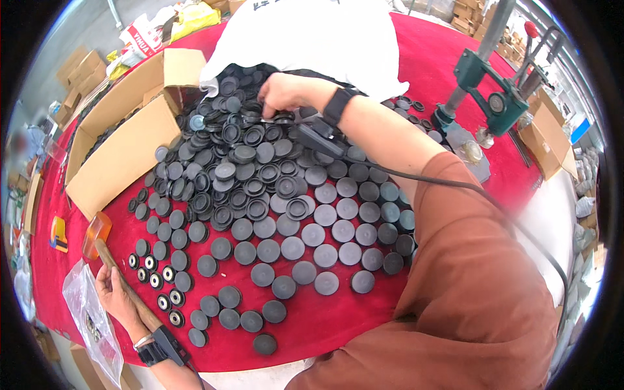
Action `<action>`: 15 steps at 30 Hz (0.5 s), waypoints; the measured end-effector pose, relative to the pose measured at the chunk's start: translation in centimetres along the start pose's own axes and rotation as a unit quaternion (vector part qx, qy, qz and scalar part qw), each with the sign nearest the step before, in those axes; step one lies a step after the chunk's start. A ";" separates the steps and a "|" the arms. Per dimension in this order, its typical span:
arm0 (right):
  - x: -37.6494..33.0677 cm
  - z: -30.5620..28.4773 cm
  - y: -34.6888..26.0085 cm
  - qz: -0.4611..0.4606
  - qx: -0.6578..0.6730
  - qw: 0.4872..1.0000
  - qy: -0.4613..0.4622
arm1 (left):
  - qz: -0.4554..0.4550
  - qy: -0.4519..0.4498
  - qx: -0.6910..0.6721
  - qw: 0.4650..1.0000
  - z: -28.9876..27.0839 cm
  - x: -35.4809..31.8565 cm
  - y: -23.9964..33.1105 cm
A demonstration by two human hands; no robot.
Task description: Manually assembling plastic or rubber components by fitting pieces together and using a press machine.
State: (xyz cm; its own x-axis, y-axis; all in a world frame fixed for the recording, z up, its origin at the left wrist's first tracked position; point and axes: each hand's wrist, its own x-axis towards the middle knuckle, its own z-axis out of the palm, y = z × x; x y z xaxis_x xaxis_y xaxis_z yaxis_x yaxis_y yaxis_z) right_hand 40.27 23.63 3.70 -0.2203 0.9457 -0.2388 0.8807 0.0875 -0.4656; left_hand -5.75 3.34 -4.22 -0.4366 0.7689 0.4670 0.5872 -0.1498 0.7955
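Observation:
My right hand [284, 94] reaches into a big heap of round black caps [250, 153], just below a white sack. Its fingers are curled down among the caps, and what they grip, if anything, is hidden. At the left, my left hand [116, 298] lies against the wooden handle of a mallet [138, 304] with a see-through orange head. Its thumb and fingers point up, a little apart, with nothing visible between them. Between the hands, many dark discs [292, 248] lie flat in loose rows. Several small black wheel-like parts with metal centres [156, 281] sit near my left hand.
A red cloth [305, 344] covers the table. An open cardboard box [127, 153] stands left of the heap, the white sack [312, 39] behind it. At the right is a green hand press [494, 97]. A clear plastic bag [91, 318] and a yellow item [58, 234] lie left. A black cable [442, 180] crosses my right arm.

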 end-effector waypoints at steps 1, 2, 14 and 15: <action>1.0 0.7 -1.0 0.017 0.097 0.995 0.006 | -0.004 0.003 -0.017 1.000 0.1 0.0 -0.3; 1.9 1.3 -1.9 0.035 0.193 0.980 0.012 | -0.006 0.006 -0.014 1.000 0.1 0.1 -0.2; 0.3 -1.0 -6.7 -0.135 0.429 0.889 -0.084 | -0.012 0.023 -0.028 0.999 -0.1 -0.2 -0.3; 0.0 -1.1 -6.2 -0.116 0.390 0.913 -0.036 | -0.009 0.023 -0.014 1.000 -0.5 -0.2 -0.3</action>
State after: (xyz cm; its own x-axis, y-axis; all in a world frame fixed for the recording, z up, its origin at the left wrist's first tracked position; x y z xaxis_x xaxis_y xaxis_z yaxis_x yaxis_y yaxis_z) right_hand 35.26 23.40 7.58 -0.4148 0.9045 -0.0986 0.2469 0.0075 -0.9690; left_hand -6.15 2.90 -4.38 -0.4791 0.7418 0.4693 0.5596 -0.1538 0.8144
